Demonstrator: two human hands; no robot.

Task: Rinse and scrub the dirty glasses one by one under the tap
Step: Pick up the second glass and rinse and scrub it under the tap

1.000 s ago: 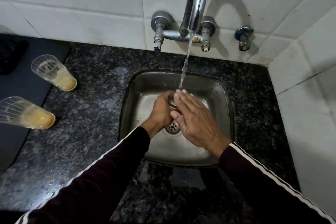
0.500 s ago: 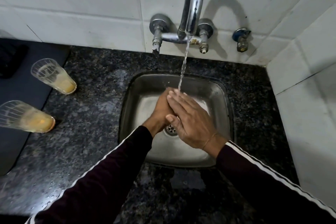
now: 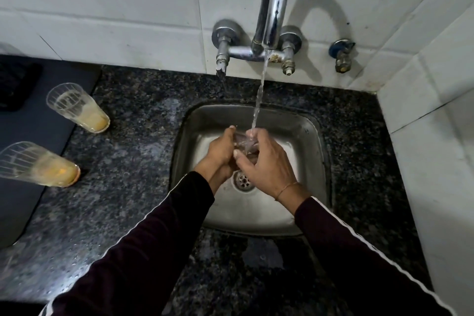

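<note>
A clear glass (image 3: 243, 143) sits between my two hands over the steel sink (image 3: 305, 133), under the running stream from the chrome tap (image 3: 273, 7). My left hand (image 3: 220, 154) grips the glass from the left. My right hand (image 3: 266, 164) curls round it from the right, with water landing on its fingers and the glass rim. Most of the glass is hidden by my fingers. Two dirty glasses with yellowish residue stand on the dark granite counter (image 3: 133, 151) at the left: one further back (image 3: 78, 108), one nearer (image 3: 38, 164).
A dark mat (image 3: 33, 136) lies along the counter's left edge beside the dirty glasses. White tiled walls close the back and right side. A small valve (image 3: 342, 55) sticks out of the wall right of the tap. The sink drain (image 3: 243, 179) shows below my hands.
My right hand went from lying flat over the glass to curling round its side, so the glass now shows between my hands. Both hands rose slightly toward the stream.
</note>
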